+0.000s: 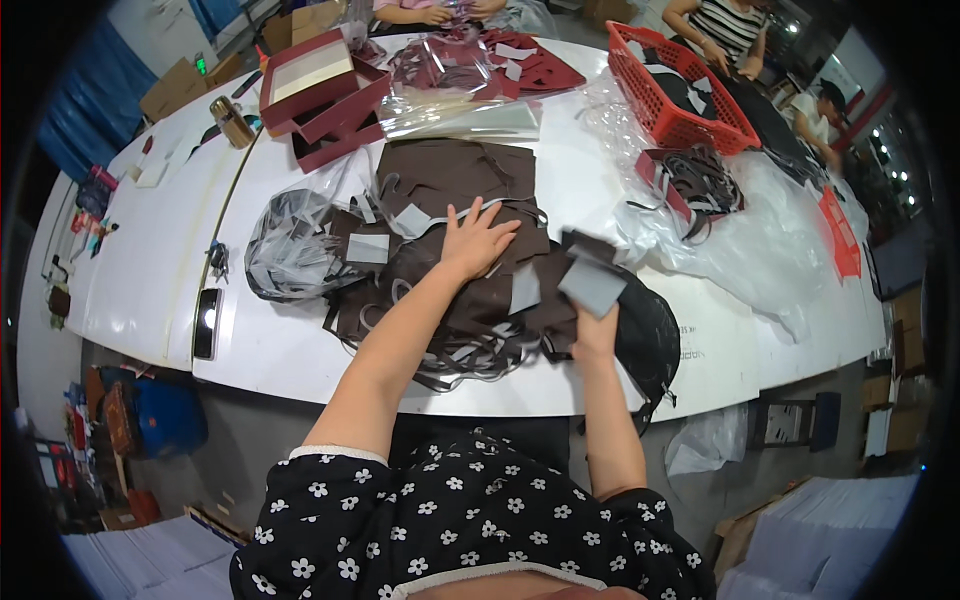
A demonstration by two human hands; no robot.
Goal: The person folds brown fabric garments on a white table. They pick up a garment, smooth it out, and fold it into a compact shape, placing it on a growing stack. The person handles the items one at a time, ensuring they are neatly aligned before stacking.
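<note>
Dark brown flat fabric pieces [457,165] with grey ribbon ties lie stacked before me. On this stack my left hand [478,243] rests flat, its fingers spread. My right hand [595,330] is closed on a brown fabric piece [590,246] with a pale grey patch [592,284] over it; this piece is slightly blurred and its lower part is hidden by the hand. Beneath and between my arms lies a loose heap of brown fabric with tangled grey ribbons [470,362]. A black round-edged cloth item [648,345] sits to the right of my right hand.
A clear plastic bag of grey strips [290,250] and a phone [206,323] lie left. Maroon boxes [308,82], plastic-wrapped red goods and a red basket [668,95] stand at the back. Crumpled clear plastic [745,250] covers the right. Other people sit across the table.
</note>
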